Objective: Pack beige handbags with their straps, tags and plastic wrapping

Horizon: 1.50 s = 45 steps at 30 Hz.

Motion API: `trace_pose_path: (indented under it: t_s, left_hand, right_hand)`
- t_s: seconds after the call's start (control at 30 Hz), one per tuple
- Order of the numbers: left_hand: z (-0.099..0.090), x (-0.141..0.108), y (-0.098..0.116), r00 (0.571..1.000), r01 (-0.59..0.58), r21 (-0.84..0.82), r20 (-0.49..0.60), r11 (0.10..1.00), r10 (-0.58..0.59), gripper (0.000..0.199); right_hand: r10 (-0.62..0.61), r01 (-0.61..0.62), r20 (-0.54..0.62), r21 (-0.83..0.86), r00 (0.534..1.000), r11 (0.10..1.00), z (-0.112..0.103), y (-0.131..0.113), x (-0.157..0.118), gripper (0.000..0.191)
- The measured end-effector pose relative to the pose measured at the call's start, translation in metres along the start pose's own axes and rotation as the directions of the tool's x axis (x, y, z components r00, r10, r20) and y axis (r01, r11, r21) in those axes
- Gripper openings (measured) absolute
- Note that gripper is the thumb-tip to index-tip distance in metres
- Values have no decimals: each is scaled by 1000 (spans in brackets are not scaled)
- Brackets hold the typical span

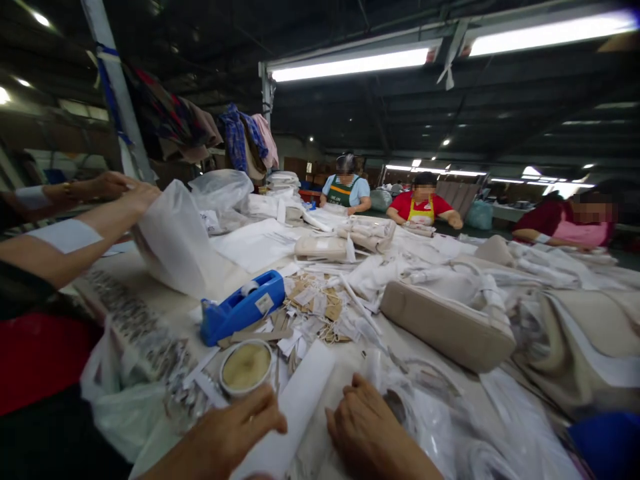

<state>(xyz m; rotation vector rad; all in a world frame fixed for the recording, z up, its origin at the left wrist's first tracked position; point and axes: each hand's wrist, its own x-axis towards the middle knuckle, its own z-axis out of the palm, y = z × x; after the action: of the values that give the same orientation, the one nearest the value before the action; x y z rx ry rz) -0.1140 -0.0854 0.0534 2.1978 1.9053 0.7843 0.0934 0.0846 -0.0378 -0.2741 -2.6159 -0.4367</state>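
Note:
My left hand (243,427) is low in the view, its fingers bent together over a long white paper strip (305,383). My right hand (357,423) lies to the right of that strip, fingers curled down; what they hold, if anything, is hidden. Just beyond my left hand stands a round tub of yellowish paste (247,368). Behind the tub is a blue tape dispenser (245,305). Cardboard tags with strings (320,300) lie in a loose heap next to it. Clear plastic wrapping (425,413) spreads beside my right hand.
A beige handbag (445,323) lies on its side at right, with another beige bag (600,320) past it. On the left, a co-worker's hands (135,193) hold a translucent plastic bag (173,240). Several people work across the table. Wrapped metal pieces (135,320) lie at left.

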Motion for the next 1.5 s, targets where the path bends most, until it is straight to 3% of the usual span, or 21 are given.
trace_pose_path:
  t_s: [0.13, 0.33, 0.43, 0.53, 0.6, 0.7, 0.8, 0.9, 1.0, 1.17, 1.33, 1.5]
  left_hand:
    - [4, 29, 0, 975, 195, -11, 115, 981, -192, 28]
    - [35, 54, 6, 891, 336, 65, 303, 940, -339, 69]
    - [43, 55, 4, 910, 338, -35, 268, 941, -317, 74]
    - [41, 53, -4, 946, 321, -274, 133, 907, -294, 69]
    - [37, 50, -8, 937, 339, -513, 105, 789, -333, 71]
    - [34, 44, -11, 925, 333, -804, 176, 493, -338, 73]
    - [41, 37, -9, 929, 317, -907, 239, 277, -281, 67]
    - [57, 37, -5, 909, 375, -909, 323, 180, -263, 66]
    - [74, 45, -1, 882, 435, -885, 382, 165, -275, 67]
    - [97, 61, 0, 900, 403, -897, 353, 180, -256, 70]
    - [119, 76, 8, 890, 405, -901, 351, 153, -291, 68]
    - [138, 90, 16, 947, 249, -959, 212, 136, -242, 52]
  right_hand:
    - [7, -7, 36, 0, 999, 1000, -11, 0, -3, 9]
    - [47, -48, 80, 11, 996, 999, -1, -1, 0, 24]
    - [47, -58, 154, 69, 987, 996, -9, 3, 11, 35]
    - [67, -97, 145, 214, 987, 972, -24, 10, 20, 44]
    - [76, -112, 120, 326, 990, 939, -35, 16, 23, 46]
    - [55, -86, 83, 435, 995, 896, -54, 26, 26, 45]
    - [13, -42, 63, 485, 998, 873, -66, 33, 28, 41]
    - [-23, -16, 73, 500, 997, 866, -70, 35, 29, 39]
    - [-23, -20, 82, 490, 996, 871, -68, 32, 29, 38]
    - [6, -26, 45, 466, 999, 885, -60, 27, 31, 37]
    - [28, -24, -3, 476, 1000, 879, -55, 25, 31, 36]
    - [-4, -21, 49, 493, 999, 870, -51, 25, 27, 35]
